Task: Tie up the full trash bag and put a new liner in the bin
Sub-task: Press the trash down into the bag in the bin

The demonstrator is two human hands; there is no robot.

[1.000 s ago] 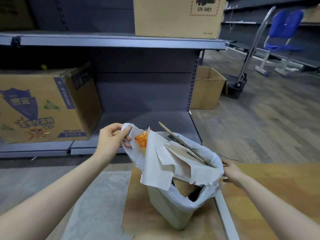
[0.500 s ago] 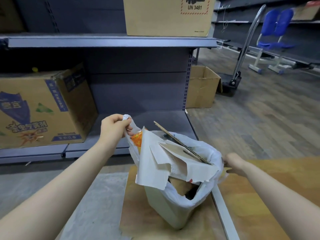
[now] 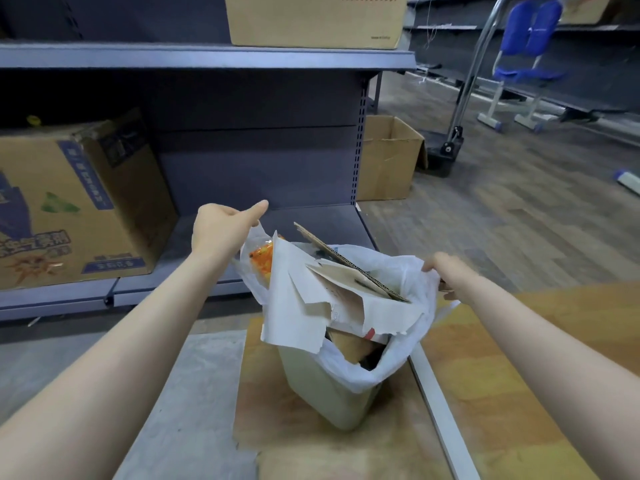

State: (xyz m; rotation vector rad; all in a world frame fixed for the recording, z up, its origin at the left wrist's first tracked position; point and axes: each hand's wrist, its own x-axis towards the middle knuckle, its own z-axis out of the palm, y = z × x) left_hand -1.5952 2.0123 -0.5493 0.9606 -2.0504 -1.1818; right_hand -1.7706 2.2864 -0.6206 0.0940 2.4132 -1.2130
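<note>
Two hands at the rim of a full bin

The left hand (image 3: 221,228) and right hand (image 3: 438,270) each pinched opposite edges of the trash bag (image 3: 412,271), which sat between them, overstuffed, in the bin (image 3: 322,393) on the floor.

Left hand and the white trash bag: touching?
Touching. In the head view, the left hand pinches the raised far-left edge of the white trash bag, pulling it up off the bin.

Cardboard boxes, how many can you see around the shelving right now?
3. A printed box sits on the lower shelf at left, a plain box on the upper shelf, and an open box stands on the floor right of the shelving. Others may be out of frame.
</note>
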